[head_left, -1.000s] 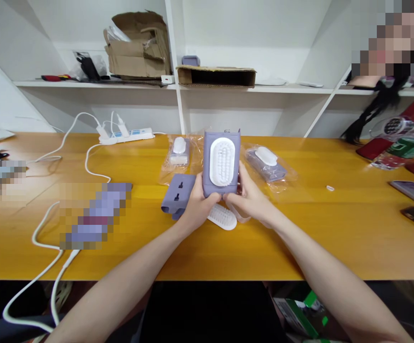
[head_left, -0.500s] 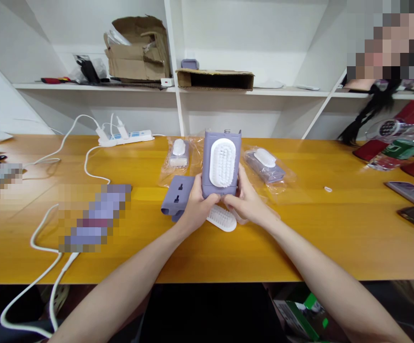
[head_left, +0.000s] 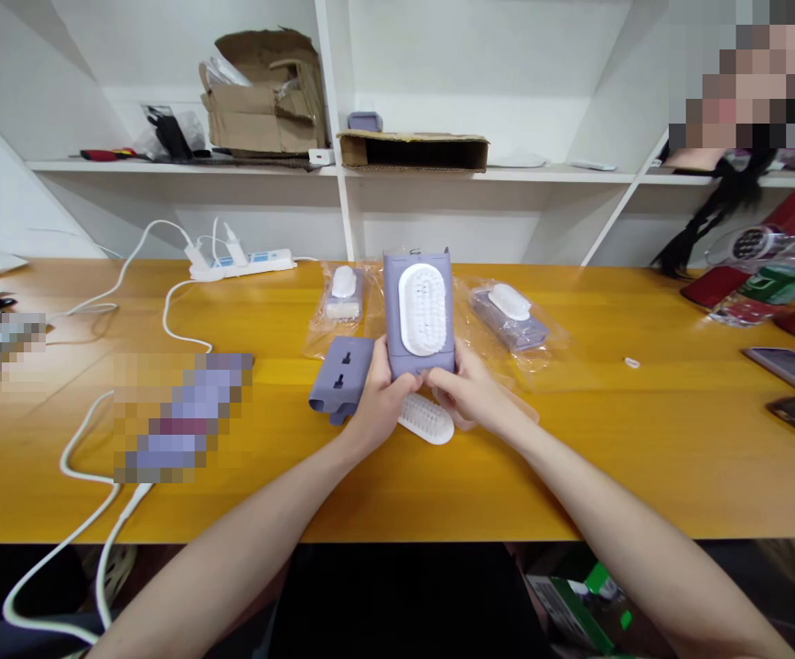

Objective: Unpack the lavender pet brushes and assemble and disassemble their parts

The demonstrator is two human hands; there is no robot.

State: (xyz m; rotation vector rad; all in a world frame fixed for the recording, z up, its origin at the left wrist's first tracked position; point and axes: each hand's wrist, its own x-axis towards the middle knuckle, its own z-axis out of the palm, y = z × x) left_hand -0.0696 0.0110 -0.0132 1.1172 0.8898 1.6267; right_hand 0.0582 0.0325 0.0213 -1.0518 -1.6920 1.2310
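The left hand (head_left: 384, 400) and right hand (head_left: 471, 394) are gripping the lower end of a lilac brush case (head_left: 419, 364) between them, holding it upright over the middle of the table (head_left: 575, 458), with a loose white brush (head_left: 425, 419) lying just below the hands.

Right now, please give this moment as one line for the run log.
left hand: holds lilac case | right hand: holds same case | table: white bristle brush | table: lilac slotted piece
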